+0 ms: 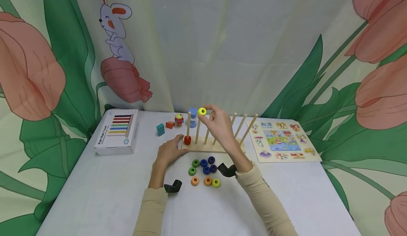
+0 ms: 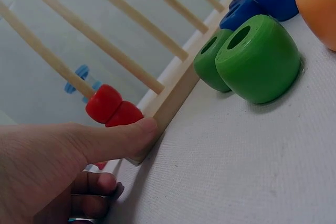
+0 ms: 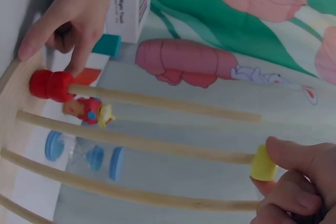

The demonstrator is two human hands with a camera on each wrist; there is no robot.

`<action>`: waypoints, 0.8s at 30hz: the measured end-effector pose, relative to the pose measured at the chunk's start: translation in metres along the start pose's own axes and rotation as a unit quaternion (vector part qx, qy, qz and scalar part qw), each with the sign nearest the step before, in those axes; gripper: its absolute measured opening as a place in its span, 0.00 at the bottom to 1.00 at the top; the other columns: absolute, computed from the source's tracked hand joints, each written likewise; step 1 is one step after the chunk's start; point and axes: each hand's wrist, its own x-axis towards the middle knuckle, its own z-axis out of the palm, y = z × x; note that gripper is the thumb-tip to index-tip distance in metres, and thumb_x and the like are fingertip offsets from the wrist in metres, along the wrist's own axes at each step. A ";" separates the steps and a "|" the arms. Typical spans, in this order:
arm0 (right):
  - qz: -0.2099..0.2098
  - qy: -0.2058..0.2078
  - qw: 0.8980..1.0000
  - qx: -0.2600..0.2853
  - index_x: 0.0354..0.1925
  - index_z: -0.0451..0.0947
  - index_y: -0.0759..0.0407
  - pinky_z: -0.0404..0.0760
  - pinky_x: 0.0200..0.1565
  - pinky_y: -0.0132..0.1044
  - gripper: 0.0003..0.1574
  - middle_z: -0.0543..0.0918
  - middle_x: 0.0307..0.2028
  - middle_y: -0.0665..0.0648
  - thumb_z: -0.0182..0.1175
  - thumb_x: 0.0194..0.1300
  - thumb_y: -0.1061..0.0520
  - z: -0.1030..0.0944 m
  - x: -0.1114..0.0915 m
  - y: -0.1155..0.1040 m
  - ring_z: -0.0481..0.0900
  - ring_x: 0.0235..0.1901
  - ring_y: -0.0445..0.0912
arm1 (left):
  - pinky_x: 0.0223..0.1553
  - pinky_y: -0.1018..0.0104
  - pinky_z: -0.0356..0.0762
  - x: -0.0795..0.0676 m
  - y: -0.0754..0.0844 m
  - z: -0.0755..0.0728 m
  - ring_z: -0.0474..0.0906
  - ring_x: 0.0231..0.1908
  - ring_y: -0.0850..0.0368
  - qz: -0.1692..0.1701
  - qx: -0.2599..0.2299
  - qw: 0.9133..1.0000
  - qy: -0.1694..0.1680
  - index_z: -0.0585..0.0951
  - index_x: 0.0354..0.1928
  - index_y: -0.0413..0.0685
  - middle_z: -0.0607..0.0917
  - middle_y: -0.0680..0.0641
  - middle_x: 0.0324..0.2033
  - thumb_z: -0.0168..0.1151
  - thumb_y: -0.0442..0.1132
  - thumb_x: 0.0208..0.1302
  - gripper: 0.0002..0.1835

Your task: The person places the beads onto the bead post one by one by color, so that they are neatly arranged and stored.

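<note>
A wooden peg rack with a row of upright dowels stands on the table. Two red beads are stacked on its leftmost peg. My left hand grips the rack's left end, thumb along the front edge. Between thumb and fingers my right hand pinches a yellow bead, right at the tip of the second peg. In front of the rack lie loose beads: green, blue, dark purple, orange and one more yellow bead.
Behind the rack are an hourglass, a small toy figure, an orange block and a teal block. A white box sits at the left, a picture puzzle board at the right. A printed curtain hangs behind.
</note>
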 end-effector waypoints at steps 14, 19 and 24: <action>-0.006 0.012 0.997 0.071 0.54 0.77 0.48 0.55 0.11 0.37 0.21 0.63 0.09 0.53 0.63 0.63 0.47 0.002 -0.022 0.009 0.58 0.07 0.47 | 0.37 0.53 0.71 -0.001 -0.001 -0.001 0.74 0.31 0.52 0.005 0.005 1.000 -0.006 0.67 0.67 0.55 0.82 0.48 0.35 0.66 0.60 0.54 0.40; 0.033 -0.007 0.992 0.121 0.50 0.79 0.51 0.55 0.14 0.35 0.18 0.62 0.10 0.52 0.64 0.62 0.49 0.001 -0.058 0.019 0.56 0.09 0.43 | 0.44 0.47 0.71 -0.001 0.000 -0.003 0.77 0.37 0.50 0.007 0.001 1.000 0.000 0.68 0.67 0.54 0.82 0.44 0.49 0.66 0.59 0.55 0.39; 0.081 -0.054 0.989 0.112 0.50 0.79 0.54 0.54 0.13 0.32 0.19 0.62 0.10 0.50 0.65 0.62 0.50 0.009 -0.097 0.042 0.56 0.08 0.39 | 0.45 0.46 0.71 -0.001 0.002 -0.002 0.77 0.38 0.50 0.006 -0.006 1.000 -0.001 0.67 0.67 0.54 0.81 0.44 0.51 0.66 0.58 0.55 0.39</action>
